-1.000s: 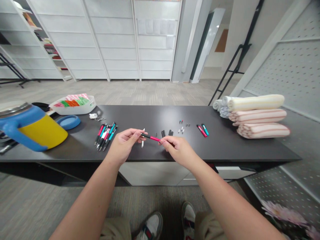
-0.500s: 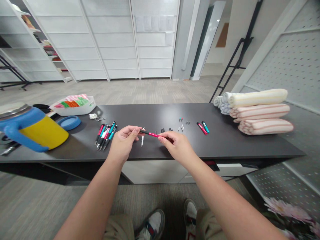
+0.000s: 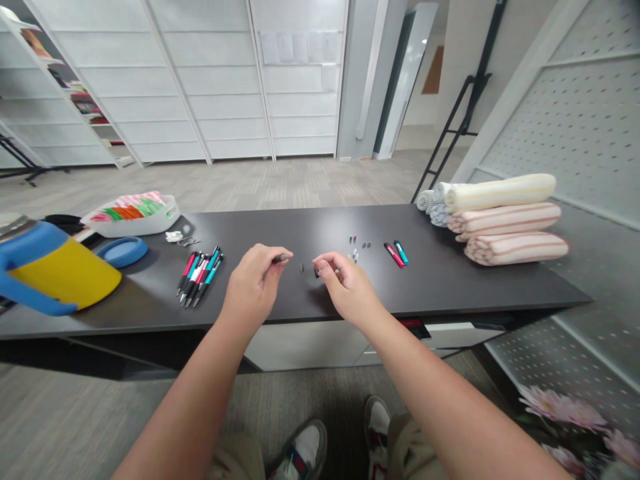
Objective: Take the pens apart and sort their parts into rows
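Note:
My left hand (image 3: 254,277) is closed, thumb and forefinger pinching a pen (image 3: 283,257). Only a short dark end of it pokes out; the rest is hidden by the hand. My right hand (image 3: 349,280) hovers low over the tabletop with thumb and fingertips drawn together. Whatever is between them is hidden. A small black piece (image 3: 316,272) shows right at these fingertips; whether it is touched I cannot tell. Between the hands lies a small dark part (image 3: 301,267). Small white parts (image 3: 355,255) lie just past my right hand.
Left on the dark table (image 3: 280,227) are several pens (image 3: 200,275), a blue lid (image 3: 123,252), a blue-yellow jug (image 3: 60,267) and a white basket (image 3: 135,225). Rightward lie a red barrel (image 3: 394,255), a teal barrel (image 3: 401,252) and rolled towels (image 3: 505,223).
My right hand has let go of the red pen, and the hands have moved apart. The pen has turned in my left hand, its red part no longer visible. The view has shifted slightly.

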`<state>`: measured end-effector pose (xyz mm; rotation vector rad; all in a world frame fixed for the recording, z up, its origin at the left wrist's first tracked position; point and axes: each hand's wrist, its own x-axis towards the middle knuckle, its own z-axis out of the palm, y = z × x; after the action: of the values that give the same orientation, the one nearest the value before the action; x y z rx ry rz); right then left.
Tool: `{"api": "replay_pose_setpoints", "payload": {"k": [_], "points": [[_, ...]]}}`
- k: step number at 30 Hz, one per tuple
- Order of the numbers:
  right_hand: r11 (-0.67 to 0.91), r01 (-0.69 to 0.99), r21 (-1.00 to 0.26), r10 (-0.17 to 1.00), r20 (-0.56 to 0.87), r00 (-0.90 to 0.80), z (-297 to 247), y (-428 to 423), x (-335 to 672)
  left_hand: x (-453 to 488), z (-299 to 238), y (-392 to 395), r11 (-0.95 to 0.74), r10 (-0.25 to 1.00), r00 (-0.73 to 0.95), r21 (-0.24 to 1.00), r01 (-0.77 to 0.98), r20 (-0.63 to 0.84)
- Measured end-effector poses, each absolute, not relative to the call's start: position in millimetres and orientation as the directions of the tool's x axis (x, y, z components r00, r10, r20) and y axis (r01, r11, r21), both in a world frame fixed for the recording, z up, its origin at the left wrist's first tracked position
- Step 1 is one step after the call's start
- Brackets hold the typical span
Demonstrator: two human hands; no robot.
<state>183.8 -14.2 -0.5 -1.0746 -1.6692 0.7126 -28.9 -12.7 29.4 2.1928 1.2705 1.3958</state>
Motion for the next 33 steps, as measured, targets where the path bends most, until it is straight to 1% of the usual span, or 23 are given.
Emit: {"api": "replay_pose_setpoints", "payload": {"k": [2, 4, 6, 9, 11, 15, 18, 20, 23, 26, 29, 31, 33], "points": [[0.419, 0.299, -0.857, 0.907, 0.387, -0.164, 1, -15, 186, -43, 28, -9, -0.618, 0.725, 0.325, 0.364, 0.697, 0.607], [0.422, 0.316, -0.850, 0.904, 0.367, -0.222, 2, -15, 186, -53, 22, -5, -0.598, 0.717, 0.406, 0.200, 0.776, 0.567], [0.425, 0.394, -0.815, 0.904, 0.354, -0.241, 3, -16, 183, -57, 14, -2, -0.591, 0.715, 0.463, 0.100, 0.801, 0.524], [0.433, 0.521, -0.736, 0.901, 0.352, -0.253, 4, -17, 177, -57, 7, 0, -0.589, 0.715, 0.510, 0.020, 0.808, 0.479], [0.455, 0.559, -0.693, 0.890, 0.364, -0.273, 4, -17, 174, -56, 5, 1, -0.599, 0.715, 0.525, 0.018, 0.801, 0.461], [0.480, 0.570, -0.667, 0.877, 0.387, -0.286, 2, -16, 172, -55, 5, 0, -0.623, 0.725, 0.513, 0.121, 0.773, 0.460], [0.460, 0.568, -0.683, 0.887, 0.372, -0.272, 2, -15, 174, -56, 2, -1, -0.618, 0.744, 0.484, 0.197, 0.761, 0.461], [0.437, 0.559, -0.705, 0.900, 0.343, -0.270, 3, -14, 175, -57, 0, -2, -0.608, 0.757, 0.470, 0.227, 0.761, 0.454], [0.401, 0.529, -0.747, 0.915, 0.298, -0.273, 4, -14, 177, -57, -1, -4, -0.606, 0.766, 0.484, 0.225, 0.763, 0.424], [0.393, 0.477, -0.786, 0.917, 0.296, -0.268, 3, -15, 178, -56, 1, -5, -0.610, 0.767, 0.500, 0.216, 0.763, 0.402], [0.368, 0.454, -0.812, 0.927, 0.283, -0.244, 2, -15, 178, -56, 3, -6, -0.610, 0.773, 0.483, 0.270, 0.745, 0.411], [0.346, 0.466, -0.814, 0.936, 0.267, -0.230, 2, -15, 178, -56, 4, -6, -0.610, 0.776, 0.466, 0.317, 0.727, 0.424], [0.347, 0.492, -0.798, 0.936, 0.264, -0.233, 2, -15, 178, -57, 4, -7, -0.613, 0.775, 0.464, 0.331, 0.717, 0.429]]}}
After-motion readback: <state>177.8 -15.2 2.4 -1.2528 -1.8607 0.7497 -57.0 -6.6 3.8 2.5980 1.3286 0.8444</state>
